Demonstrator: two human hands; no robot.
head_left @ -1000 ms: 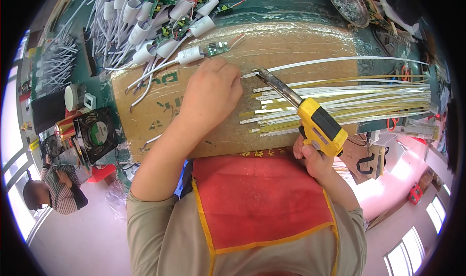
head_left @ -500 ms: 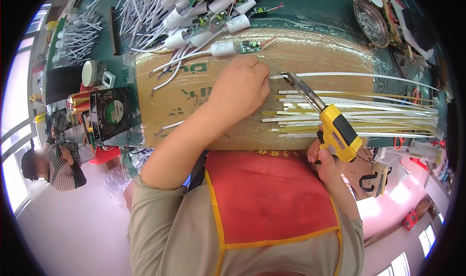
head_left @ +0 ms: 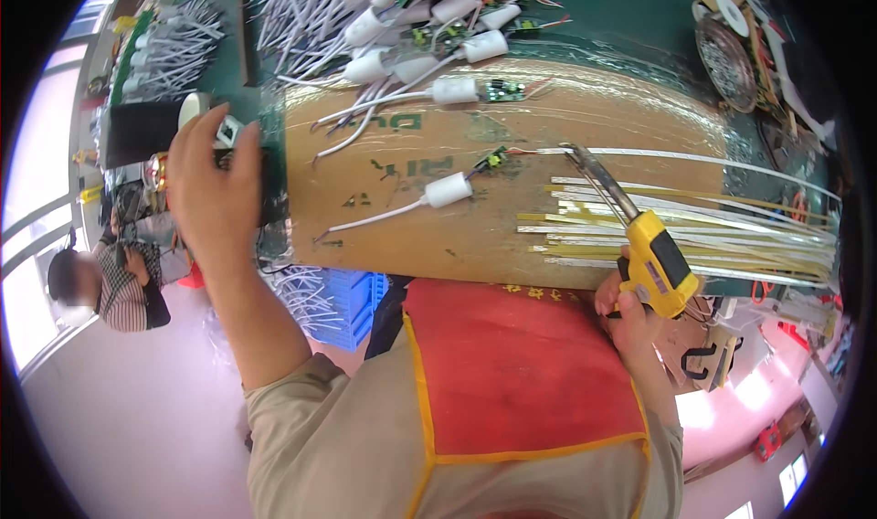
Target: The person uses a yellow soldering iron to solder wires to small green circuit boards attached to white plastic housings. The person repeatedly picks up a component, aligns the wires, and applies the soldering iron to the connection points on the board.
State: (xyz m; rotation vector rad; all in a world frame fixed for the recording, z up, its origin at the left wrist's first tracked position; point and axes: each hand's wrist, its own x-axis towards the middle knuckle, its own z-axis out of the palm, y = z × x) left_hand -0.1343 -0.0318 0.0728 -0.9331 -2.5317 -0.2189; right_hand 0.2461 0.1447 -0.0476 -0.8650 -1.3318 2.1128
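My left hand (head_left: 212,190) is over the left side of the bench, thumb and fingers apart and nothing visible between them. It is beside a small white square piece (head_left: 228,132) and covers most of a black fan. My right hand (head_left: 627,313) grips a yellow and black soldering gun (head_left: 661,261) near the bench's front edge. The gun's tip rests at the left end of a long white LED strip (head_left: 676,156). Wires there meet a small green circuit board (head_left: 494,159), which is attached to a white cylindrical housing (head_left: 448,190) with a white cable.
Brown cardboard (head_left: 365,236) covers the middle of the bench. Several white and yellow strips (head_left: 658,217) lie beneath the gun. Housings with boards and cables (head_left: 365,27) are heaped at the back. A metal dish (head_left: 724,62) stands far right; another person (head_left: 128,281) is at left.
My left hand has let go near the strip's end and swung left to the fan, uncovering the housing and board. My right hand keeps the soldering gun at the same joint.
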